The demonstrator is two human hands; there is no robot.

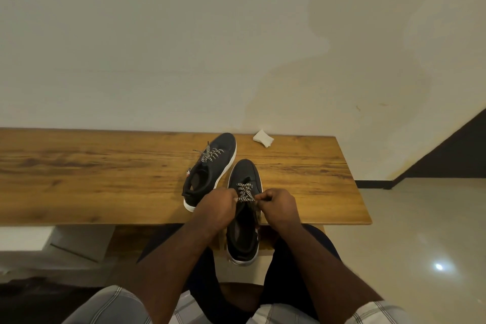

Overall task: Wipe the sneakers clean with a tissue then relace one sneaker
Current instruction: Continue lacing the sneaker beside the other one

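Observation:
Two black sneakers with white soles lie on a wooden bench (105,179). The far sneaker (210,168) points away, with its black-and-white lace loosely threaded. The near sneaker (244,218) hangs with its heel over the bench's front edge. Its patterned lace (245,192) crosses the upper eyelets. My left hand (217,209) pinches the lace at the left side of the near sneaker. My right hand (280,205) pinches the other lace end at the right side. A crumpled white tissue (263,138) lies at the back of the bench, beyond the sneakers.
The bench stands against a pale wall (184,47). Its right end (365,208) stops above a glossy tiled floor (420,231). My knees and checked shorts (118,305) fill the lower part of the view under my forearms.

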